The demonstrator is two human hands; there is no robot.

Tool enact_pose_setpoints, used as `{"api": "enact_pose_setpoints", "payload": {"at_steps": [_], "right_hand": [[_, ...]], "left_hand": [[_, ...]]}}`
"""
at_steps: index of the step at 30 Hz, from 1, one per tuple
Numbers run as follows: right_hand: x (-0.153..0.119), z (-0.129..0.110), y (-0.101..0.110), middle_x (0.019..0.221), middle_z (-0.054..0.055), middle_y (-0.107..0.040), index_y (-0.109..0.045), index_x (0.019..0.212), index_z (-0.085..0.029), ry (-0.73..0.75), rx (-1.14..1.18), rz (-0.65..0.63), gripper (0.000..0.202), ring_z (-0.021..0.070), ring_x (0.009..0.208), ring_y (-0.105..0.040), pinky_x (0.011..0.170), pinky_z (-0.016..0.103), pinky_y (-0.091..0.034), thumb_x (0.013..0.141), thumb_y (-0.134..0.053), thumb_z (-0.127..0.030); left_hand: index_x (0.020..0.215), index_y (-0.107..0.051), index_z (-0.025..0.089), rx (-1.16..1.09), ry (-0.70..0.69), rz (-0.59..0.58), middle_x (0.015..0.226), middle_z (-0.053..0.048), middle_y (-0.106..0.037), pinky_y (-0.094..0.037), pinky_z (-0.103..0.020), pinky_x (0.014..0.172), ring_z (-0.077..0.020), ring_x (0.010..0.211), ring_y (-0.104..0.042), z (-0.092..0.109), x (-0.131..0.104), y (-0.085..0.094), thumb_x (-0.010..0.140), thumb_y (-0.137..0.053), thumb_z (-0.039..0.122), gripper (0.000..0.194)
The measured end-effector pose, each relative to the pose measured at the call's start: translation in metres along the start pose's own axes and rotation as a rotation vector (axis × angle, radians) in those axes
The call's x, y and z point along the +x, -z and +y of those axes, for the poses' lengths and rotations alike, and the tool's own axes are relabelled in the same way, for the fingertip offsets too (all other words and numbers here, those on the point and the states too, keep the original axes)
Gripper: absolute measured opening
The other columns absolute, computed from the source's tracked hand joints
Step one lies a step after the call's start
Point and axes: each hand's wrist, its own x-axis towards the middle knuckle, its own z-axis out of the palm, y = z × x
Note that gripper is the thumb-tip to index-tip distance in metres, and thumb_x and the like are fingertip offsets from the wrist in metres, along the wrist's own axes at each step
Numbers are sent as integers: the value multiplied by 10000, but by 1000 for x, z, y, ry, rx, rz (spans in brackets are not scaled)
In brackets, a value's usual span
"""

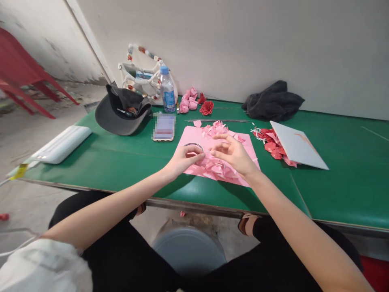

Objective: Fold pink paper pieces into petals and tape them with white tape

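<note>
My left hand (187,159) grips a thin ring that looks like a roll of clear tape (194,144), its fingers curled round the near side. My right hand (233,155) is just to the right, with thumb and index finger pinched together and the other fingers loosely raised. A faint clear strip seems to run between the two hands. Both hands are above a pink paper sheet (190,136) on the green table (121,162). Cut pink paper petals (217,168) lie heaped on the sheet, in front of the hands and behind them.
Behind the sheet stand pink paper flowers (189,100), a red paper rose (206,108) and a water bottle (168,91). A phone (164,127), cap (124,109) and white device (62,144) are leftward. To the right, a white board (298,146) leans on red petals (273,148); black cloth (273,100) lies behind.
</note>
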Motion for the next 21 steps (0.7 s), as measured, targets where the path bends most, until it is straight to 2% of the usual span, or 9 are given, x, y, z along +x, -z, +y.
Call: {"api": "enact_pose_setpoints", "payload": {"at_steps": [4, 8, 15, 21], "right_hand": [[1, 0, 1, 780, -14, -609, -523, 1002, -225, -83, 17, -1, 412, 143, 760, -612, 703, 303, -529, 679, -776, -259], [2, -1, 1, 768, -23, -594, -515, 956, -214, -120, 17, 33, 471, 137, 761, -607, 705, 296, -521, 601, -823, -244], [3, -3, 3, 755, -24, -582, -492, 915, -204, -162, -34, 22, 442, 134, 721, -612, 648, 291, -520, 608, -808, -239], [3, -1, 6, 785, -16, -587, -497, 900, -202, -150, -88, 5, 422, 145, 744, -634, 701, 332, -553, 611, -802, -233]], "left_hand": [[745, -669, 107, 45, -22, -23, 754, -37, -617, -474, -259, 665, -122, 680, -572, 4, 0, -1, 729, -726, 346, 246], [757, -678, 113, 91, -52, -38, 767, -42, -626, -489, -265, 671, -133, 705, -585, 6, 0, 0, 740, -715, 344, 234], [752, -676, 117, 180, -100, -74, 798, -55, -641, -522, -291, 715, -146, 737, -609, 5, 2, 3, 756, -702, 373, 258], [780, -691, 121, 243, -136, -102, 810, -62, -652, -526, -288, 723, -153, 747, -621, 1, 4, 5, 769, -689, 374, 253]]}}
